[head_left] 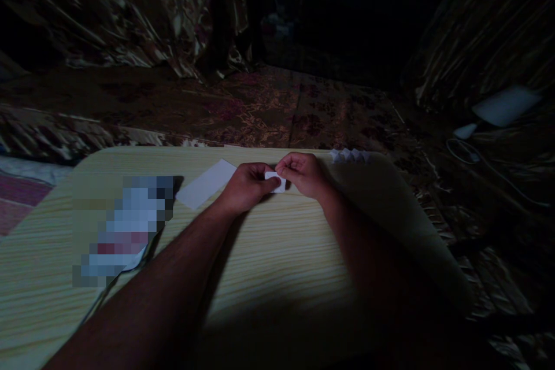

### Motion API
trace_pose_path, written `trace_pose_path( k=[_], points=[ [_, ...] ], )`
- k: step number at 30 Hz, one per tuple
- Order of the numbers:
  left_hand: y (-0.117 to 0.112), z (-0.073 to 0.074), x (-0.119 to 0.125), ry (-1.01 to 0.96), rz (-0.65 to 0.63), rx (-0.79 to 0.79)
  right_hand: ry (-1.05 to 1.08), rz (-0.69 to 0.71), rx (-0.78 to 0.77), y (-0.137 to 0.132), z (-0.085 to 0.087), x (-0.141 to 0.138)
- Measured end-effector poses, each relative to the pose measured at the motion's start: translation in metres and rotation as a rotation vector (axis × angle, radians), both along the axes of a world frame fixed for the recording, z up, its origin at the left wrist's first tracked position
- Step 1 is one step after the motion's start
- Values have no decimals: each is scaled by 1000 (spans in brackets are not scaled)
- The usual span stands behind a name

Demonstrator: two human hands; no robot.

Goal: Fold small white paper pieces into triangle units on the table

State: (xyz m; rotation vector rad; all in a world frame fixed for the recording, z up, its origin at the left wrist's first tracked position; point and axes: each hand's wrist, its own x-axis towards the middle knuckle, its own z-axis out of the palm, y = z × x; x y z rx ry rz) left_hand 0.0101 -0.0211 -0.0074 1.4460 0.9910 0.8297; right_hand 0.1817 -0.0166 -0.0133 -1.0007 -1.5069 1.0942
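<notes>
Both my hands meet near the far edge of a pale wooden table. My left hand and my right hand pinch a small white folded piece of paper between their fingertips, held just above the tabletop. A white rectangular slip of paper lies flat to the left of my left hand. Several small folded white paper pieces sit in a row at the far right edge of the table.
A blurred flat object with a dark cable lies on the left of the table. Patterned fabric covers the floor beyond. A white device and cable lie at the right in the dark.
</notes>
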Motion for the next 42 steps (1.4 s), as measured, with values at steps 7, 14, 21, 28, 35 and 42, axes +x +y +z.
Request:
trace_pose_path(
  k=[7, 14, 21, 28, 35, 42],
  points=[
    [0, -1, 1, -10, 38, 8, 50, 7, -12, 1, -2, -1],
    [-2, -2, 1, -43, 137, 61, 119, 15, -155, 1, -1, -3],
    [-3, -2, 3, -75, 122, 33, 54, -11, -159, -1, -1, -4],
    [-1, -4, 2, -81, 77, 49, -4, -23, -107, -1, -2, -4],
    [2, -8, 1, -99, 50, 43, -57, -67, -57, -4, 1, -6],
    [-1, -4, 3, -67, 95, 48, -2, -86, -109, -5, 4, -8]
  ],
)
